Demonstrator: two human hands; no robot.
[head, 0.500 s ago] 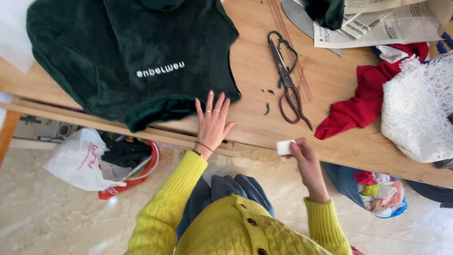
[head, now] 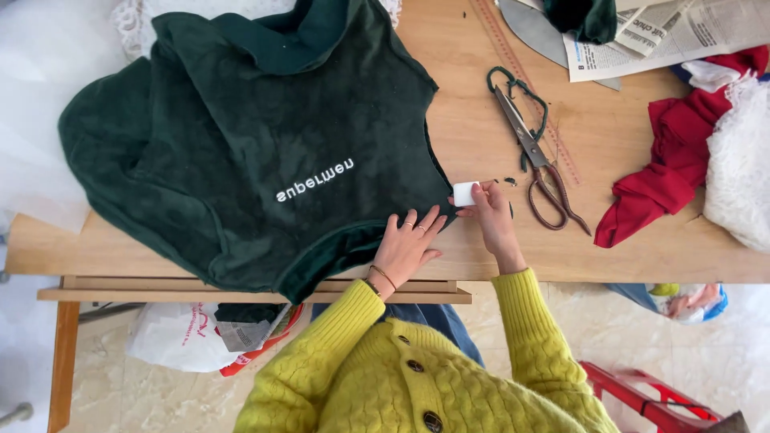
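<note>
Green velvet garment (head: 265,152) lies spread on wooden table (head: 481,144). Left hand (head: 407,244) flat & open on its hem; right hand (head: 491,215) pinches white chalk block (head: 464,193) at garment edge, w/ scissors (head: 533,152) nearby.

Scissors (head: 529,156), newspaper (head: 682,36), red cloth (head: 670,168)

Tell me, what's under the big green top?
The green top lies on the wooden table, with white lacy cloth peeking out above it. The left hand presses its edge. Anything else beneath is covered.
</note>
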